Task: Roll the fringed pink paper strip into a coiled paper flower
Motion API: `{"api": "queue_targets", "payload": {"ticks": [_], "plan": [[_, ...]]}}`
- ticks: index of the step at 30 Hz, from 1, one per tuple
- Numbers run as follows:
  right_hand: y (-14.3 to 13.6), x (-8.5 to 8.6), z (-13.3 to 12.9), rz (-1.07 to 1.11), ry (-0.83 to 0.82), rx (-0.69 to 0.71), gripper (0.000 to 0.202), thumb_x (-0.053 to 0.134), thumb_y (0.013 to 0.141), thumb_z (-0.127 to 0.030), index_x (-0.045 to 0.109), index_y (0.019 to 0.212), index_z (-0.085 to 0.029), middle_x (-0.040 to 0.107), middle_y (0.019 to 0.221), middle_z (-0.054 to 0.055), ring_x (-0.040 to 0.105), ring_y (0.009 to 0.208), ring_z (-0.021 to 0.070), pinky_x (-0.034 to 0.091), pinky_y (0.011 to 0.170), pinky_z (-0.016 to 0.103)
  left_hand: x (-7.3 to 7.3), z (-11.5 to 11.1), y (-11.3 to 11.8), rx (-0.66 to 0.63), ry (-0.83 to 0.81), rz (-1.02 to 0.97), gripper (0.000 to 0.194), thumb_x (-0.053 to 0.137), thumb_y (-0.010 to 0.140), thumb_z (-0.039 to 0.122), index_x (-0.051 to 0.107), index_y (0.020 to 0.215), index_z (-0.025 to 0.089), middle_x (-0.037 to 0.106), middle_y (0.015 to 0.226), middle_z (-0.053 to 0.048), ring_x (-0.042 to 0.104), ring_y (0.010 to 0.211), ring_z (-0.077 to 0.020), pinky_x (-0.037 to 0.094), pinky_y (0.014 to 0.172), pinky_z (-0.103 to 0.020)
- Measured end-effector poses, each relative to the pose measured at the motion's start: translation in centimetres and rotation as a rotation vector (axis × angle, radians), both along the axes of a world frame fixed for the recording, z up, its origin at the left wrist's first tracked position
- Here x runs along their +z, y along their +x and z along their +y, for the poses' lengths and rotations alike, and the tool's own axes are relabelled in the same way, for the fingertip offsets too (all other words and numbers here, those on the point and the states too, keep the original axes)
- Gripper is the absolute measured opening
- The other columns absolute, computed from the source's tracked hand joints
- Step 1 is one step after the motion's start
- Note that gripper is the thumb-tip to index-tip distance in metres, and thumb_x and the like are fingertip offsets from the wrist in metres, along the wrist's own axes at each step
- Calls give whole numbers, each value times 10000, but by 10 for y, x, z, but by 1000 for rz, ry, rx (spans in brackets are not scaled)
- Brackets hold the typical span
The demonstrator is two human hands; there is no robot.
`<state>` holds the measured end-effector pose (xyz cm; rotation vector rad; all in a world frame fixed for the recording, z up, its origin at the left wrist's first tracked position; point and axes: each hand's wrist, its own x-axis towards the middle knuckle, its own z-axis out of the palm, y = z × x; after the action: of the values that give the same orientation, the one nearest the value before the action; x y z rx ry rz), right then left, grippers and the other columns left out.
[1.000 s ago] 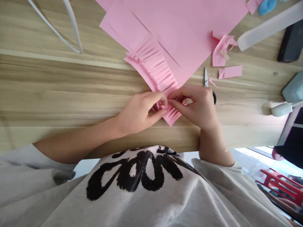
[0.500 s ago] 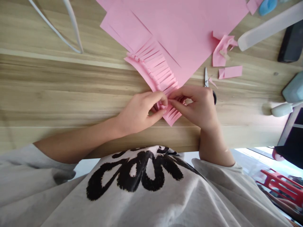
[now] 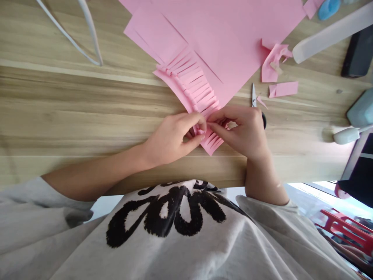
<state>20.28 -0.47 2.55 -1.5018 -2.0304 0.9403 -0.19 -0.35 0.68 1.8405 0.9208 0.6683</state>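
Note:
A pink fringed paper strip [image 3: 201, 87] lies slantwise across the corner of a large pink sheet [image 3: 233, 46], its cut strips curled over along the left side. My left hand [image 3: 177, 136] is at the strip's lower part, thumb and forefinger bent close together on the paper. Facing it from the right, my right hand [image 3: 240, 128] pinches one narrow strip between thumb and forefinger. The fingertips of both hands nearly touch. Below them the strip's end shows flat, uncurled cuts. Small scissors [image 3: 254, 95] lie beside my right hand, their dark handle partly hidden behind it.
Pink scraps [image 3: 271, 66] and a small pink piece [image 3: 284, 89] lie right of the sheet. Farther right are a whitish flat strip [image 3: 329, 35], a black object [image 3: 357, 52] and a blue-grey object [image 3: 361, 109]. A white cable [image 3: 90, 31] loops at upper left.

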Motion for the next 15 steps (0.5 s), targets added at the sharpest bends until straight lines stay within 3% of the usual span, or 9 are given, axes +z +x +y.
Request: {"api": "queue_targets", "payload": {"ticks": [15], "plan": [[1,-3,1,13,50,18,96,681,782,-107,716,745,-187,695,674,-30,597,598,108,472,578,231,-1,0,0,-3,9,0,54,631,865,154,598,904,173,700,863,9,670,718,-95,542,688,-209]]}}
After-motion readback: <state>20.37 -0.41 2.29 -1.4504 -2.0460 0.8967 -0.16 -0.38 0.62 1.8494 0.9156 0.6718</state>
